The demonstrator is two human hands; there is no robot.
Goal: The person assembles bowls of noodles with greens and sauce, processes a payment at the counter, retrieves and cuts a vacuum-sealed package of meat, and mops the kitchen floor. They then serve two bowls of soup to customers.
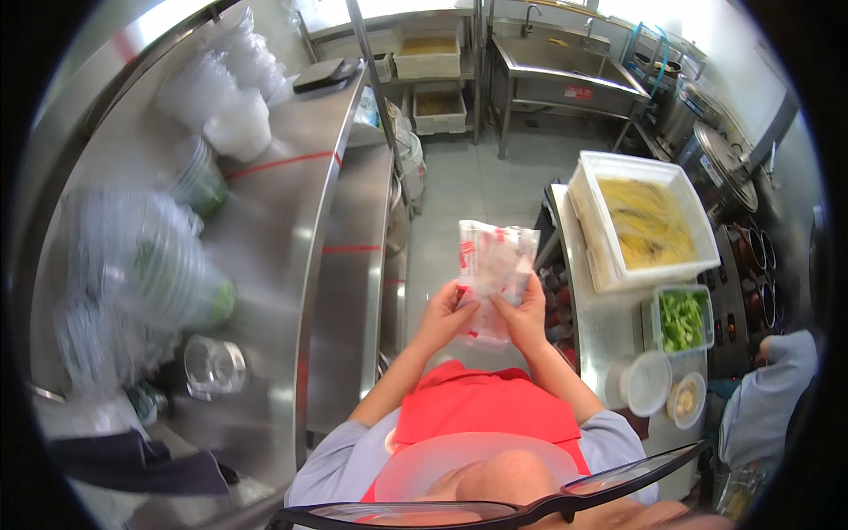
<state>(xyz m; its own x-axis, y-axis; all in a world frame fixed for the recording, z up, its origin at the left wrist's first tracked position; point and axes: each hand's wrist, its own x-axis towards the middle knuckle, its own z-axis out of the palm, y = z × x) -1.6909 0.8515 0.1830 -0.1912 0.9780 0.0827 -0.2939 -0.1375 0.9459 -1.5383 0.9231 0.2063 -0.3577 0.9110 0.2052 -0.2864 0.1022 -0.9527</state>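
Note:
A plastic packet (pixel 493 265) with red print, partly see-through, is between my two hands in front of my red apron. My left hand (pixel 447 317) grips its lower left edge, thumb on the front. On the right edge, my right hand (pixel 527 315) holds it the same way, its thumb also on the front. The packet's pale contents are blurred. To the right stands a white tub (pixel 642 218) of yellow strands in liquid, with a clear box of chopped greens (pixel 681 319) below it.
Stacked clear plastic containers (pixel 152 258) and a scale (pixel 324 74) stand on the left steel shelf. A round lidded tub (pixel 646 384) sits on the right counter. Ahead is a steel sink (pixel 563 59). Another person's sleeve (pixel 768 397) shows at right, near the stove.

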